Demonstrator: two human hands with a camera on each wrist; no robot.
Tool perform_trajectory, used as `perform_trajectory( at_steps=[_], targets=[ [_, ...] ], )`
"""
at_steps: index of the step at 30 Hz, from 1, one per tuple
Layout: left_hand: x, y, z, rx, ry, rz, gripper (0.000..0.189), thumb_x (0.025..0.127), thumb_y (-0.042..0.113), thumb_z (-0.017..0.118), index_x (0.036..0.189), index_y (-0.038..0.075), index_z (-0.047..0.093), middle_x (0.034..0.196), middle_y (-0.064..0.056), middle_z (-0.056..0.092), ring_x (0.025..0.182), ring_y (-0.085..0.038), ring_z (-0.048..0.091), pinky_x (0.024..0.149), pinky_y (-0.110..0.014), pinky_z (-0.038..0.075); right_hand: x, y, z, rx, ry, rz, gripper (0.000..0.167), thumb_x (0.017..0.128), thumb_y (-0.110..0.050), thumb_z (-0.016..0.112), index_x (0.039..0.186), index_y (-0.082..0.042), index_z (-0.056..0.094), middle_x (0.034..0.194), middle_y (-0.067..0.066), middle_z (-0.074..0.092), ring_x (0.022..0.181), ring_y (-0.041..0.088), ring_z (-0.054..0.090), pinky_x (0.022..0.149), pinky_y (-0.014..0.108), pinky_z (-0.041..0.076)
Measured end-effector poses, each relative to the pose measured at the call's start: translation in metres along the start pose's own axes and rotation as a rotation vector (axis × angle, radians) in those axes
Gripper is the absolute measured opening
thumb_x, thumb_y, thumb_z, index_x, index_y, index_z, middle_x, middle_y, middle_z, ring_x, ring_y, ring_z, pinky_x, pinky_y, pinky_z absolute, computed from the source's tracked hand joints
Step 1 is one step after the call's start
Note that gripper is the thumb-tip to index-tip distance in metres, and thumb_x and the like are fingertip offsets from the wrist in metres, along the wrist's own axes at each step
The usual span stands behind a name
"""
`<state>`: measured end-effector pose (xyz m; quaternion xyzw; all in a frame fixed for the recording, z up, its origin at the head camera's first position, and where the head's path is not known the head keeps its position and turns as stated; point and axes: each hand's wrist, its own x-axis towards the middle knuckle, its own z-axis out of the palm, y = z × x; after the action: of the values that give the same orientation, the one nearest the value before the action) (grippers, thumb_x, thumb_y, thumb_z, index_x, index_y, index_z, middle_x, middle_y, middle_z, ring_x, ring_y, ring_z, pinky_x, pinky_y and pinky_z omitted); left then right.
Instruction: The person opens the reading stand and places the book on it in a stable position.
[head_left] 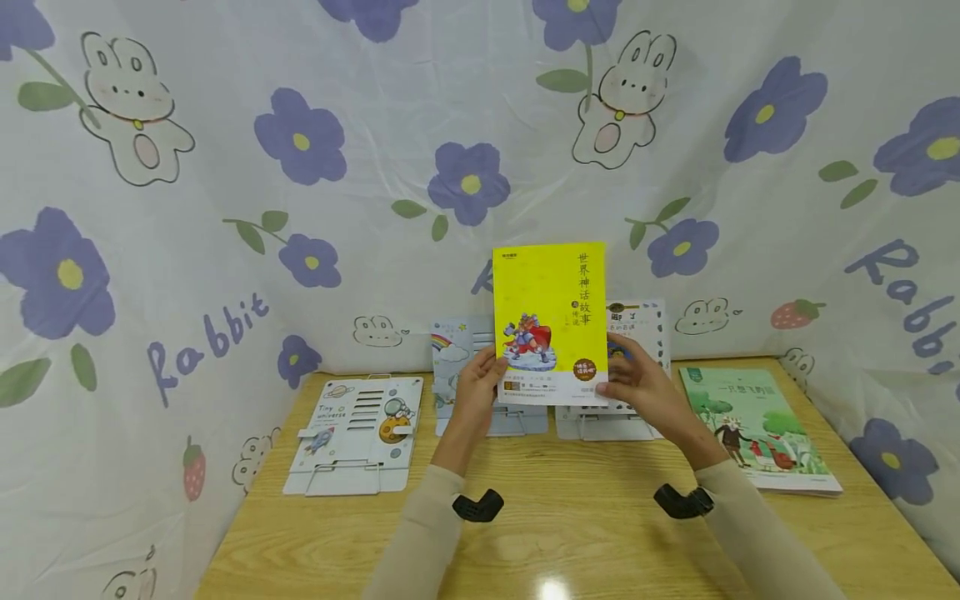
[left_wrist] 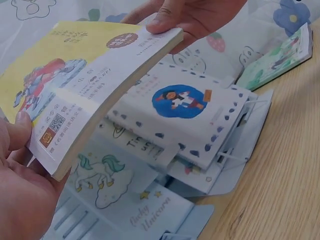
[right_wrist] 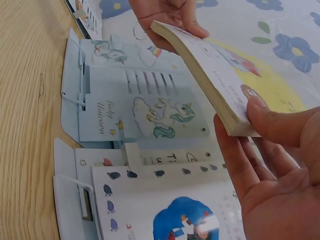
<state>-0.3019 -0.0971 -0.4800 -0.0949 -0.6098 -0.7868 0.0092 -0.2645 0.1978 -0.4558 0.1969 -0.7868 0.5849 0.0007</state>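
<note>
Left grip (head_left: 474, 390), right grip (head_left: 643, 382) pinch book (head_left: 549, 292) edges midair.

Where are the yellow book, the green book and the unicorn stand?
Yellow book (head_left: 557, 315), head view: middle of the front cover.
Green book (head_left: 763, 427), head view: middle of the front cover.
Unicorn stand (right_wrist: 116, 91), right wrist view: pale-blue back panel.

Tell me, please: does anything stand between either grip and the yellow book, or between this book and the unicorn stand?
Nothing visible does. The left grip and right grip hold the yellow book directly. No book lies on the unicorn stand; the white book is beside, on another stand.
</note>
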Motion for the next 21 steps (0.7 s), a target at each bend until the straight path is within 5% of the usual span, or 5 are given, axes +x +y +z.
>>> perform_trajectory(
  at_steps=[8, 14, 21],
  targets=[
    [0.003, 0.009, -0.02, 0.072, 0.065, 0.001, 0.04, 0.111, 0.016, 0.057, 0.149, 0.004, 0.059, 0.142, -0.018, 0.068, 0.102, -0.009, 0.071, 0.084, -0.023, 0.058, 0.022, 0.001, 0.016, 0.032, 0.033, -0.002, 0.059, 0.105, -0.009, 0.066, 0.157, -0.004, 0.039, 0.135, 0.03, 0.067, 0.106, 0.012, 0.07, 0.093, 0.035, 0.061],
    [0.003, 0.015, -0.031, 0.116, 0.105, 0.025, 0.039, 0.11, 0.014, 0.059, 0.147, 0.001, 0.06, 0.141, -0.02, 0.069, 0.099, -0.007, 0.071, 0.08, -0.021, 0.058, 0.038, 0.004, 0.028, 0.041, 0.024, 0.014, 0.053, 0.105, -0.01, 0.067, 0.153, -0.005, 0.044, 0.131, 0.027, 0.067, 0.105, 0.018, 0.075, 0.094, 0.045, 0.064],
    [0.005, 0.019, -0.045, 0.16, 0.137, 0.015, 0.041, 0.11, 0.016, 0.06, 0.149, 0.005, 0.059, 0.146, -0.018, 0.066, 0.104, -0.005, 0.069, 0.081, -0.019, 0.055, 0.054, 0.008, 0.04, -0.006, 0.029, -0.029, 0.053, 0.104, -0.006, 0.068, 0.152, -0.003, 0.045, 0.13, 0.027, 0.066, 0.109, 0.03, 0.073, 0.092, 0.04, 0.065]
  ],
)
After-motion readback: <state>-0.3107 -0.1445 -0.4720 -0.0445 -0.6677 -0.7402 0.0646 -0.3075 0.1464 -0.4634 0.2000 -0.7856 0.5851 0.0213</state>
